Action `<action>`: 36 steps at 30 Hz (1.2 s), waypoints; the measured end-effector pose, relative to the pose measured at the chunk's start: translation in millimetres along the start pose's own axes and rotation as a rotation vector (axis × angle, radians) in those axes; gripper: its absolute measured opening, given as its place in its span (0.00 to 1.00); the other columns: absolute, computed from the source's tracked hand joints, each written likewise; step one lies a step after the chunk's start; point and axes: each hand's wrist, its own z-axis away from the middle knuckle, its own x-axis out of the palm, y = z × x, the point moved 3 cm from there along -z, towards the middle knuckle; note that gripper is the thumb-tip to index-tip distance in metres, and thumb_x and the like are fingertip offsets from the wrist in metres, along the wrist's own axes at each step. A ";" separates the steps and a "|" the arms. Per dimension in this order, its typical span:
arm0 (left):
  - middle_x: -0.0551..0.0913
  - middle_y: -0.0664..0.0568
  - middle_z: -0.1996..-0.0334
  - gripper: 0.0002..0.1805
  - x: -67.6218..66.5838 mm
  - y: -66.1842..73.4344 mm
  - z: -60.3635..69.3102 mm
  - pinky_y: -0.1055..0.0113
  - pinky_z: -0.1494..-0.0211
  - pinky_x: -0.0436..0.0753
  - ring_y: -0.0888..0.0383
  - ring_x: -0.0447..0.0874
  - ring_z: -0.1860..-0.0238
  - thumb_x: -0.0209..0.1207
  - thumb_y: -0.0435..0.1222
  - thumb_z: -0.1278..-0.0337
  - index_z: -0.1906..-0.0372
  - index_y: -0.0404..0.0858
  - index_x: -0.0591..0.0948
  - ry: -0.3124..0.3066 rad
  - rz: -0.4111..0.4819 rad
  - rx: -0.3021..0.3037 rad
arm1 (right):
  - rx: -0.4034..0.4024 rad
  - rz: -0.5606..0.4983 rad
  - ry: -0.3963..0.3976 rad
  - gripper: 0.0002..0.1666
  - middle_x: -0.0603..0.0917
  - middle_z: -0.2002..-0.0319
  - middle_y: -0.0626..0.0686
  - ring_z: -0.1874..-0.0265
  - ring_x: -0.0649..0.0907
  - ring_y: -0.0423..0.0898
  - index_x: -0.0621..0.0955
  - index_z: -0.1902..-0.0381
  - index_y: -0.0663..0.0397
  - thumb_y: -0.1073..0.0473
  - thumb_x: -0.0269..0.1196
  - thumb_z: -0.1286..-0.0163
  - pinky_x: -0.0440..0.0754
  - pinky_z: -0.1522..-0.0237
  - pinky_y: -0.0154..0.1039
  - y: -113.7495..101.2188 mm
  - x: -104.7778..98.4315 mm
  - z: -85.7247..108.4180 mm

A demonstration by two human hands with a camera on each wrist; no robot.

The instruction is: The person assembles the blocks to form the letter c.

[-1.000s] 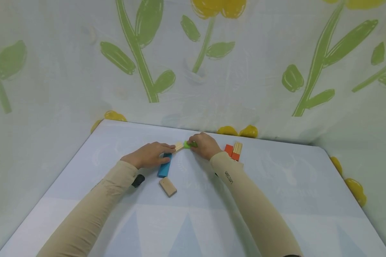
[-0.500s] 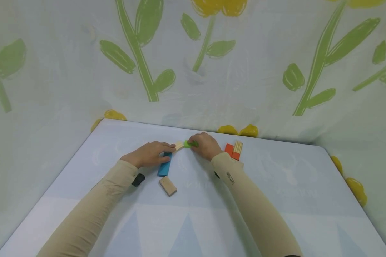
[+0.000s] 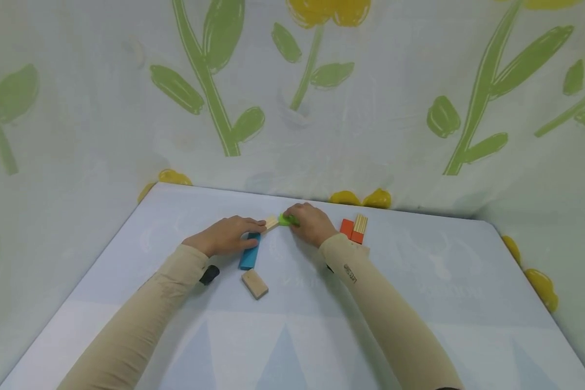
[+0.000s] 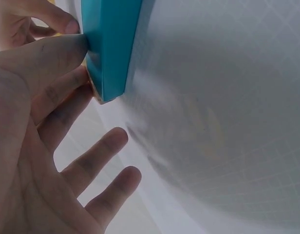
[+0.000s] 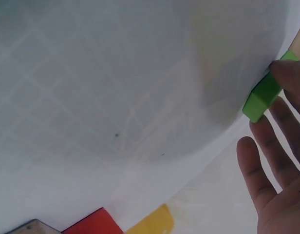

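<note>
My left hand [image 3: 229,234] is at the far middle of the table. Its thumb lies against the side of a blue block [image 3: 249,259], and its index finger reaches a pale wooden block [image 3: 271,222]. In the left wrist view, thumb and nearer fingers pinch the end of the blue block [image 4: 116,48], while the last two fingers stand free. To the right, my right hand [image 3: 312,222] pinches a green block [image 3: 284,220], which meets the pale block's end. The right wrist view shows the green block [image 5: 259,102] between thumb and fingers.
A plain wooden block [image 3: 255,284] lies at the near end of the blue one. Beyond my right wrist are red blocks [image 3: 347,226] and a pale striped block [image 3: 360,223], with another pale piece partly covered by the sleeve. A flowered curtain [image 3: 370,135] hangs behind the table.
Both hands stay at the same blocks. My right fingers shift very slightly on the green block; otherwise only the head view sways a little.
</note>
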 end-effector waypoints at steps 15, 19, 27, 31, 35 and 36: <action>0.69 0.48 0.26 0.27 -0.4 1.1 1.1 0.43 0.27 0.66 0.42 0.66 0.27 0.59 0.41 0.28 0.28 0.39 0.73 -0.019 0.010 -0.035 | -0.077 -0.043 0.049 0.25 0.80 0.36 0.46 0.37 0.77 0.46 0.81 0.37 0.40 0.57 0.71 0.32 0.75 0.34 0.45 -10.1 -15.4 23.7; 0.69 0.48 0.26 0.27 -0.6 0.8 1.9 0.42 0.27 0.67 0.41 0.66 0.27 0.59 0.41 0.28 0.28 0.39 0.74 -0.014 0.007 -0.029 | -0.119 -0.064 0.078 0.28 0.79 0.35 0.46 0.36 0.77 0.46 0.80 0.35 0.40 0.56 0.71 0.32 0.75 0.34 0.45 -16.9 -24.7 32.9; 0.70 0.47 0.27 0.26 -1.7 0.2 1.9 0.42 0.28 0.67 0.41 0.67 0.28 0.59 0.41 0.28 0.29 0.38 0.74 -0.009 0.002 -0.011 | -0.162 -0.125 0.220 0.30 0.79 0.36 0.48 0.36 0.78 0.48 0.79 0.34 0.42 0.57 0.72 0.34 0.80 0.38 0.45 -26.5 -53.5 55.5; 0.70 0.47 0.27 0.26 -1.4 0.3 1.2 0.41 0.28 0.67 0.41 0.67 0.28 0.59 0.41 0.28 0.29 0.38 0.75 -0.008 0.002 -0.003 | -0.208 -0.149 0.291 0.29 0.80 0.37 0.47 0.37 0.79 0.46 0.79 0.35 0.45 0.57 0.72 0.34 0.80 0.40 0.44 -27.7 -67.5 66.0; 0.70 0.47 0.27 0.27 -1.2 0.3 0.2 0.42 0.28 0.67 0.41 0.67 0.28 0.59 0.41 0.27 0.29 0.38 0.74 -0.013 0.001 -0.011 | -0.249 -0.158 0.339 0.29 0.80 0.37 0.47 0.37 0.78 0.46 0.79 0.35 0.46 0.58 0.72 0.34 0.80 0.39 0.44 -28.1 -76.7 75.3; 0.70 0.47 0.27 0.27 -1.3 0.5 0.0 0.42 0.28 0.67 0.41 0.67 0.28 0.59 0.41 0.27 0.29 0.38 0.74 -0.015 0.002 -0.014 | -0.257 -0.157 0.347 0.29 0.80 0.37 0.47 0.37 0.78 0.46 0.79 0.35 0.46 0.59 0.72 0.34 0.80 0.39 0.43 -27.9 -78.0 77.6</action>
